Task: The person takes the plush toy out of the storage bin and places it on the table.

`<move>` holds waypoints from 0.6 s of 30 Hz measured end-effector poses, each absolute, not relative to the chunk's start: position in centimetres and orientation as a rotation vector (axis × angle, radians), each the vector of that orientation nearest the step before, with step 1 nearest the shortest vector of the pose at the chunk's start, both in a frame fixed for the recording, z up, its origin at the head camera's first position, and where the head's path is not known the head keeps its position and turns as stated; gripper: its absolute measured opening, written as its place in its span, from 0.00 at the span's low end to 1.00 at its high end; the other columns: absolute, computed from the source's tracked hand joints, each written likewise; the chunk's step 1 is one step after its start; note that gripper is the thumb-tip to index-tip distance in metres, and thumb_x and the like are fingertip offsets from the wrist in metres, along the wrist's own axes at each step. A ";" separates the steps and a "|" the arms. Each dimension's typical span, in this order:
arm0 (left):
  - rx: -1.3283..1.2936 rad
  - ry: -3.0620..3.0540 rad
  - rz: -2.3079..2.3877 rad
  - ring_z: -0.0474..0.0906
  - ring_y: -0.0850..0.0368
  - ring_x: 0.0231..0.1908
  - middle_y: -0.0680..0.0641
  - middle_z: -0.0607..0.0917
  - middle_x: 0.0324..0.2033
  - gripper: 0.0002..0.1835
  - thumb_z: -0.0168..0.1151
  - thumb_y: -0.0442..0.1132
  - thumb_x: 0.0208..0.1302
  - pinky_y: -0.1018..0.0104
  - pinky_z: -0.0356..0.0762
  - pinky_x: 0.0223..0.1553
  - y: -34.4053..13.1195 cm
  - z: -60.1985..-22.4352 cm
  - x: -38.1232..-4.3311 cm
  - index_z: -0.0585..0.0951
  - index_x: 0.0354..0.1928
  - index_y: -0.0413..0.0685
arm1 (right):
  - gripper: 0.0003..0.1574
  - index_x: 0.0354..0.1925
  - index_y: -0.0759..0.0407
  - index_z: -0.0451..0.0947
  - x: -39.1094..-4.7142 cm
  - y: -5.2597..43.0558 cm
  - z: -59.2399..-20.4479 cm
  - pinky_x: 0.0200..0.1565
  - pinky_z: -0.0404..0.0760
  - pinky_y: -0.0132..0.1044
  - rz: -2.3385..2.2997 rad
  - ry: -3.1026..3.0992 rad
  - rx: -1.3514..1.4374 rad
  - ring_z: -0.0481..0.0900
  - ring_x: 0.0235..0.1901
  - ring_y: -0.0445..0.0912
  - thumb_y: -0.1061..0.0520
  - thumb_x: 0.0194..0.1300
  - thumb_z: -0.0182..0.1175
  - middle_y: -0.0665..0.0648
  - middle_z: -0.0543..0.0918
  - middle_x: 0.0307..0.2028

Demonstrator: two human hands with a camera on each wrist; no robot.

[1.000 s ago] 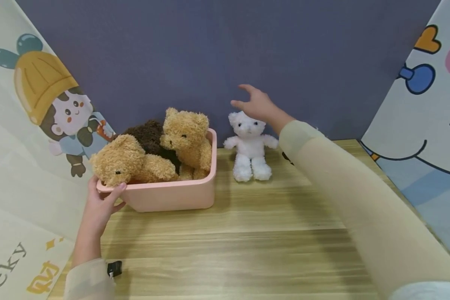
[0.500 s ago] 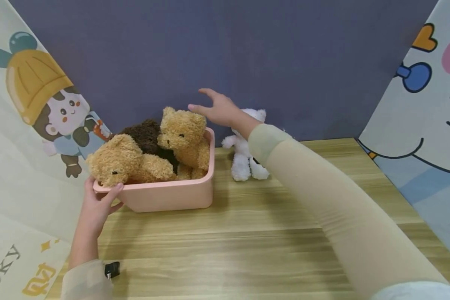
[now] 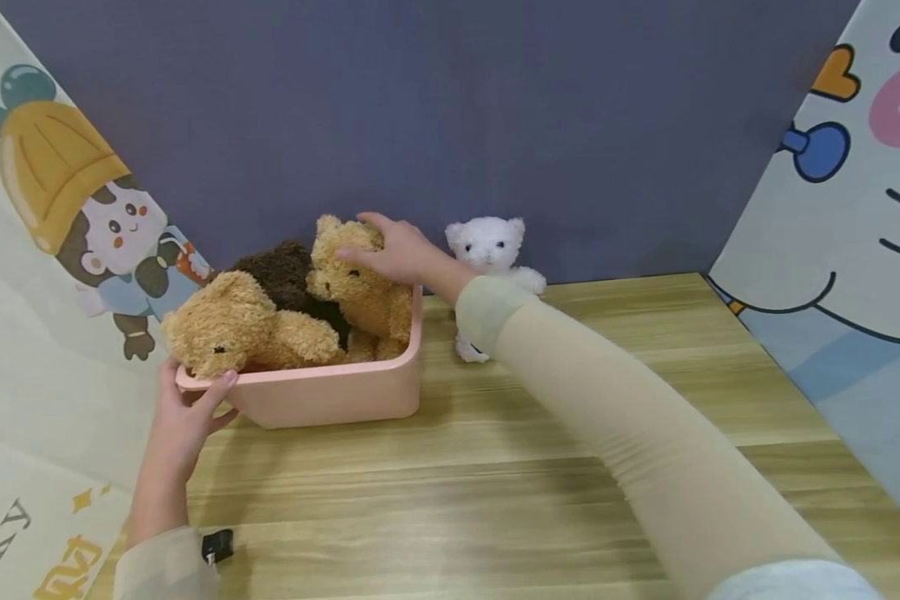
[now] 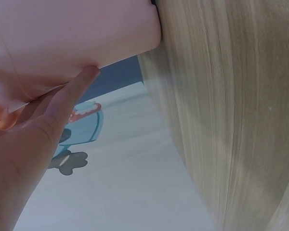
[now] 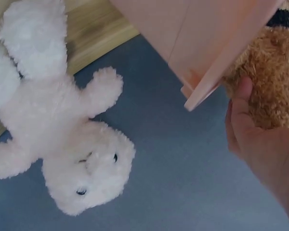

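Note:
A pink plastic bin [image 3: 330, 400] stands at the back left of the table. My left hand [image 3: 183, 417] grips its front left corner by the rim; in the left wrist view the fingers [image 4: 62, 103] lie against its wall. Inside the bin, a tan teddy bear [image 3: 381, 304] sits upright at the right end. My right hand [image 3: 401, 250] holds that bear's head, thumb across the face side and fingers over the top and back. Another tan teddy bear [image 3: 221, 321] leans over the bin's left end. Between the two, a dark brown plush [image 3: 287, 275] is partly hidden.
A white teddy bear [image 3: 485, 242] sits against the blue-grey back wall [image 3: 570, 125], right of the bin and partly behind my right forearm. The wood-grain table [image 3: 435, 517] runs forward. Printed cartoon panels [image 3: 82, 400] flank both sides. A small black object [image 3: 217, 546] is beside my left sleeve.
My right hand has moved left and down from above the white teddy bear to the upright tan bear's head, where it takes hold. My left hand stays on the bin's rim.

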State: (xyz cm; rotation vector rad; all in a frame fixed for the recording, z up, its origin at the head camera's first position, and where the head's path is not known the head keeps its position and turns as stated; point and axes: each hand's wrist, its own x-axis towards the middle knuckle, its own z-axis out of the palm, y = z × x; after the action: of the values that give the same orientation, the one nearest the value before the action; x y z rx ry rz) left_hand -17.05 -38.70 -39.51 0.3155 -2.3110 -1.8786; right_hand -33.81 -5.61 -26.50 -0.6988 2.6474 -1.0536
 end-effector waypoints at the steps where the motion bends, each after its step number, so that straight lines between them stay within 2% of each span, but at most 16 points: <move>1: 0.315 -2.314 -1.877 0.41 0.32 0.84 0.42 0.34 0.87 0.52 0.62 0.47 0.79 0.78 0.86 0.37 -38.7 -39.5 -17.0 0.33 0.85 0.70 | 0.58 0.86 0.32 0.44 -33.8 -5.8 -26.6 0.82 0.64 0.56 -1.051 2.649 -0.702 0.53 0.85 0.53 0.20 0.71 0.56 0.51 0.53 0.86; 4: 0.316 -2.321 -1.870 0.41 0.32 0.84 0.42 0.34 0.87 0.52 0.62 0.47 0.79 0.78 0.86 0.37 -38.8 -39.5 -17.0 0.33 0.85 0.70 | 0.58 0.86 0.32 0.45 -33.7 -6.3 -27.0 0.82 0.63 0.57 -1.060 2.655 -0.702 0.53 0.85 0.53 0.20 0.70 0.57 0.52 0.54 0.86; 11: 0.326 -2.326 -1.859 0.41 0.32 0.84 0.42 0.34 0.87 0.52 0.62 0.48 0.79 0.79 0.86 0.37 -38.9 -39.4 -17.0 0.33 0.85 0.70 | 0.57 0.86 0.36 0.48 -33.4 -7.1 -28.0 0.81 0.66 0.53 -1.107 2.687 -0.732 0.61 0.82 0.54 0.24 0.71 0.60 0.57 0.61 0.83; 18: 0.327 -2.317 -1.868 0.43 0.32 0.83 0.41 0.35 0.87 0.51 0.62 0.48 0.79 0.78 0.86 0.38 -38.6 -39.4 -16.8 0.35 0.85 0.71 | 0.54 0.86 0.37 0.48 -33.1 -7.2 -28.7 0.81 0.66 0.53 -1.133 2.687 -0.745 0.63 0.81 0.52 0.29 0.75 0.60 0.56 0.63 0.83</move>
State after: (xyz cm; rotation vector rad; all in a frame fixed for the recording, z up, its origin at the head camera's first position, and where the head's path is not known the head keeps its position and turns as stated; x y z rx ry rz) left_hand -16.80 -38.65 -39.42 0.3271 -2.3171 -1.8684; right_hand -33.05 -7.20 -28.70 -0.7447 2.6872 -1.1328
